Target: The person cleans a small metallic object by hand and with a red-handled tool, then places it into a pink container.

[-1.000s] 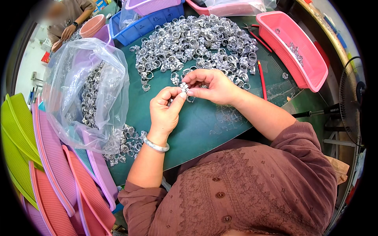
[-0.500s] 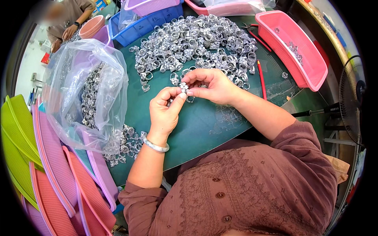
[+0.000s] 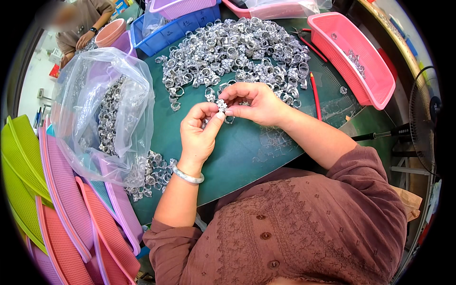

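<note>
Between my two hands, just in front of a large pile of silver rings (image 3: 237, 47), is one silver ring (image 3: 222, 105) with a flower-like cluster of stones on top. My left hand (image 3: 202, 126) pinches it from the left with thumb and forefinger. From the other side, the thumb and forefinger of my right hand (image 3: 254, 104) close on the same ring. Fingers hide most of its band. A few loose rings lie on the green table mat (image 3: 247, 161) just beyond and under my right hand.
At left a clear plastic bag (image 3: 71, 109) of rings stands by stacked coloured baskets (image 3: 66, 190). A pink basket (image 3: 375, 88) with a few rings is at right, near red-handled pliers (image 3: 311, 45) and a red pen-like tool (image 3: 316, 97). A blue bin (image 3: 166, 40), a fan (image 3: 422, 121) and a co-worker (image 3: 88, 23) are farther off.
My hands and the ring stay practically still. At the far left, the co-worker's hand and arm have shifted slightly.
</note>
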A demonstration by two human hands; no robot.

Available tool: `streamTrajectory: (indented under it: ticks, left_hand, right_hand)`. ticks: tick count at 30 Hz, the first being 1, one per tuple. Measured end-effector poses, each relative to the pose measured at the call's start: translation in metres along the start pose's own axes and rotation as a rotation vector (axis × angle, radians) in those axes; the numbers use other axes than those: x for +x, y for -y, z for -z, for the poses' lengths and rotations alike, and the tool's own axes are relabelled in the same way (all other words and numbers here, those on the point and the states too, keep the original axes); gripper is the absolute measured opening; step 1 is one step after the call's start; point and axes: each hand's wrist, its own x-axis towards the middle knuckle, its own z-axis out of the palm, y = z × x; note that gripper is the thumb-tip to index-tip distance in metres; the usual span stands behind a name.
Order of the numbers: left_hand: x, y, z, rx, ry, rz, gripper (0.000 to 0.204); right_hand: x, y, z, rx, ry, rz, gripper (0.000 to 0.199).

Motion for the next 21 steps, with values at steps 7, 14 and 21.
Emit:
streamTrajectory:
  ticks: [7, 14, 21]
  left_hand:
    - [0.001, 0.003, 0.014, 0.117, 0.211, 0.290, 0.023]
    - [0.003, 0.000, 0.005, -0.009, 0.122, 0.135, 0.034]
    - [0.005, 0.005, 0.010, -0.093, 0.110, 0.159, 0.033]
  right_hand:
    - [-0.002, 0.007, -0.003, -0.357, -0.035, 0.214, 0.030]
    - [0.002, 0.006, 0.003, -0.367, -0.120, 0.225, 0.033]
    - [0.006, 0.001, 0.011, -0.611, -0.139, 0.362, 0.024]
